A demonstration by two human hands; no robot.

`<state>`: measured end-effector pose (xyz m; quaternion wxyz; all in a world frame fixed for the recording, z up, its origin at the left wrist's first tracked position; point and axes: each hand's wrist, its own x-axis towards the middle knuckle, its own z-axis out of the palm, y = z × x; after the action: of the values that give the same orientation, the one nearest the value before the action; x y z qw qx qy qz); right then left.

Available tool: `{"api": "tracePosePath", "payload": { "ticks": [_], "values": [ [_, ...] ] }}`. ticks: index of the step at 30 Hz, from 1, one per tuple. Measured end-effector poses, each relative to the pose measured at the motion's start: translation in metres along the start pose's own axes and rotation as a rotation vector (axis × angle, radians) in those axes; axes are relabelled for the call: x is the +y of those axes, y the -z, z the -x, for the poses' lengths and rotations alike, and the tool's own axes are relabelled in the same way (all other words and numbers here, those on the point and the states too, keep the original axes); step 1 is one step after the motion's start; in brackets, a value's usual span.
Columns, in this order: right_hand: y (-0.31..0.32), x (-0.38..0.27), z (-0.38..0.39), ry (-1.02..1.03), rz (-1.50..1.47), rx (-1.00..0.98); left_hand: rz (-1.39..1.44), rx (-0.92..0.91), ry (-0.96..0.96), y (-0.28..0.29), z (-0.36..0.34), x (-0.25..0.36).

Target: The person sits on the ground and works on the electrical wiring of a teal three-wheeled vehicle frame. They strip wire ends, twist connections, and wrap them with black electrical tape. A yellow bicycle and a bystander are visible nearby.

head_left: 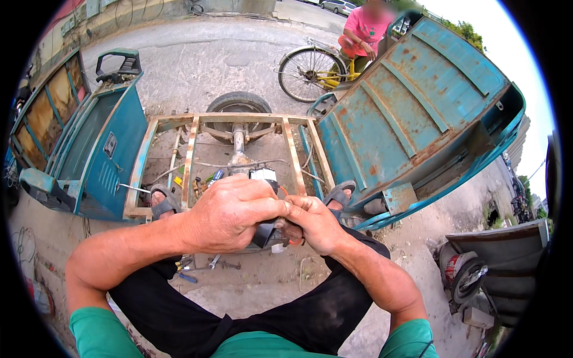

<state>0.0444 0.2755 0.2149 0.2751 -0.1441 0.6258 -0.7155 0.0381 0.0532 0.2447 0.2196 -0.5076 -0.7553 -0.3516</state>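
In front of me my left hand [236,212] and my right hand [316,224] meet, fingertips touching. Both are closed, the left curled nearly into a fist, the right in a pinch. Whatever lies between the fingers is hidden. A bit of orange-red wire [293,241] shows under my right hand. Below the hands is a black boxy part [263,234], mostly covered. Just beyond them sits a block with a whitish top [264,175], by the axle [239,143] of an open rusty metal frame [190,158].
A tyre [238,102] stands at the frame's far end. Blue vehicle body panels rise left [113,149] and right [412,101]. Several hand tools [216,261] lie on the ground between my feet. Beyond, a person in pink [365,27] is beside a yellow bicycle [328,77].
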Motion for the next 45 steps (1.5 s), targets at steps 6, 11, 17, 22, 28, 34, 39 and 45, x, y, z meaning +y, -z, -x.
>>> {"api": "tracePosePath", "payload": {
  "ticks": [6, 11, 17, 22, 28, 34, 39, 45],
  "values": [
    [-0.009, -0.010, 0.010, 0.148, 0.119, 0.182, 0.501, -0.006, 0.593, 0.009, -0.007, 0.003],
    [-0.010, -0.005, 0.012, 0.359, 0.387, 0.271, 0.619, -0.077, 0.836, 0.012, -0.011, 0.002],
    [-0.007, -0.004, 0.008, 0.378, 0.657, 0.270, 0.562, -0.176, 0.933, 0.012, -0.019, 0.006],
    [-0.009, -0.001, 0.004, 0.344, 0.759, 0.319, 0.531, -0.153, 0.962, 0.012, -0.017, 0.005],
    [-0.006, -0.006, 0.003, 0.187, 0.560, 0.262, 0.537, -0.172, 0.723, 0.015, -0.008, -0.002],
    [0.001, -0.007, 0.004, -0.023, 0.177, 0.118, 0.138, -0.135, 0.213, 0.011, 0.000, -0.006],
    [0.011, 0.005, 0.004, -0.065, -0.025, 0.063, -0.297, -0.086, -0.047, -0.002, 0.003, -0.004],
    [0.009, 0.004, 0.004, -0.065, -0.124, 0.019, -0.199, -0.005, -0.173, -0.010, 0.000, -0.004]
  ]
}}
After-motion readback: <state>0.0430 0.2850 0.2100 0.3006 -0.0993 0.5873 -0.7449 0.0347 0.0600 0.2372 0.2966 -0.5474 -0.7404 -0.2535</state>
